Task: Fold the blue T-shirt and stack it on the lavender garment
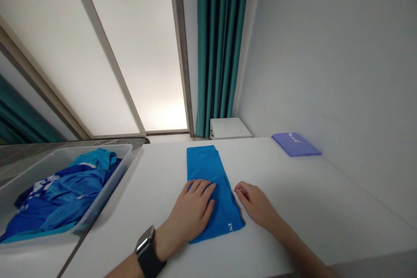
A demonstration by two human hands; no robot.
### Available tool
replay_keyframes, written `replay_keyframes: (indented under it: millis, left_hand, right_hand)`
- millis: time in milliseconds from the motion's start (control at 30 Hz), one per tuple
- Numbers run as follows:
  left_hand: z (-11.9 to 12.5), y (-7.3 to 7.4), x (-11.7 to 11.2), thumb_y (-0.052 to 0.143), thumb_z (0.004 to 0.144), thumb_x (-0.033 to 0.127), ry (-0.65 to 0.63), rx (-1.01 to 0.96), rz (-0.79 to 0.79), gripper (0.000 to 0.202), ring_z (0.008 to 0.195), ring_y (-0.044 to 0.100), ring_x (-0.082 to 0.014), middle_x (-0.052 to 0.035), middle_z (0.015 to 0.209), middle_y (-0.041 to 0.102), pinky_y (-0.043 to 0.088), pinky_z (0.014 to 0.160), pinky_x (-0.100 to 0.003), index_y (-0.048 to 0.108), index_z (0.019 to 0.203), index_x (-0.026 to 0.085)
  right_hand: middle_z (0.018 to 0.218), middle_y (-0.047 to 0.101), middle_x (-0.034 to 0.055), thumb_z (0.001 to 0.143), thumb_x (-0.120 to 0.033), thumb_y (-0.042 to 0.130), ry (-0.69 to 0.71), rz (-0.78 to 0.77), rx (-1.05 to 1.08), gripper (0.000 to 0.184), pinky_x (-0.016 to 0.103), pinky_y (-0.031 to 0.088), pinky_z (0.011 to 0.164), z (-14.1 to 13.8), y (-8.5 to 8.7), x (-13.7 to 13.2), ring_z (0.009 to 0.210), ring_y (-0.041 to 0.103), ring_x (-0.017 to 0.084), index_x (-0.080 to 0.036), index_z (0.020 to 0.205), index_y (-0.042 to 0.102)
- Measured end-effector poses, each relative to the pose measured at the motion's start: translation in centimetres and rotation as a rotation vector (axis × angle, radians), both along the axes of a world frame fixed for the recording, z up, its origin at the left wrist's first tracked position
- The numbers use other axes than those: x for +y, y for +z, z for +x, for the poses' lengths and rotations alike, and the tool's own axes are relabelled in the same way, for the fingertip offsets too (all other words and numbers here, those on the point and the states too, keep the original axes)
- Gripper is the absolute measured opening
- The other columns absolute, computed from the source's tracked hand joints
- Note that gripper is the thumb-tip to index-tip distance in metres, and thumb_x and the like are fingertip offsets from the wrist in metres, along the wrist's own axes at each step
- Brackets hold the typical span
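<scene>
Folded blue cloth (pixel 206 165) lies flat on a white table (pixel 302 208). Left hand (pixel 190 213) presses it; right hand (pixel 256 204) rests apart, just beside. A plastic bin (pixel 104 173) holds blue clothes (pixel 61 195).

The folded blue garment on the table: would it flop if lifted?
Probably floppy: the blue garment lies thin and flat under the left hand, like soft cloth. It is likely light, and its smooth sheen hints folds could slip.

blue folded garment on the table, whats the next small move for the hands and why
Probably bring the right hand onto the blue folded garment to smooth it: the left hand lies flat on it, while the right rests beside its edge, not on it.
</scene>
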State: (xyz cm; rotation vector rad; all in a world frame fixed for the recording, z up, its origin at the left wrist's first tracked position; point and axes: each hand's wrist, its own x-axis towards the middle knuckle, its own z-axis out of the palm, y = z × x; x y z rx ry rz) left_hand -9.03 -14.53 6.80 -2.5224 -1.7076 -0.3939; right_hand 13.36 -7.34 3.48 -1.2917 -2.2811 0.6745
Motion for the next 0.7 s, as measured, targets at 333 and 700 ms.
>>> replay_keyframes:
  millis: [333,700]
  left_hand:
    - [2.3,-0.2,9.3,0.049,0.092,0.03,0.037,0.017,-0.167,0.02,0.102,0.055,-0.0284,-0.0092,0.101,0.063,0.042,0.089,-0.044,0.064,0.095,0.018]
    - [2.5,-1.0,9.3,0.034,0.103,0.027,-0.003,-0.059,-0.165,0.021,0.084,0.064,-0.0212,-0.0052,0.09,0.067,0.044,0.076,-0.031,0.052,0.098,0.019]
  right_hand:
    - [0.069,0.06,0.0009,0.096,-0.032,0.047,-0.131,0.208,-0.032,0.03,0.031,0.031,0.07,-0.2,-1.1,-5.1,0.069,0.054,0.018,-0.021,0.07,0.053]
    - [0.074,0.068,0.0026,0.099,-0.019,0.04,-0.114,0.212,-0.185,0.035,0.033,0.03,0.073,-1.1,-1.3,-5.1,0.074,0.06,0.02,-0.021,0.073,0.062]
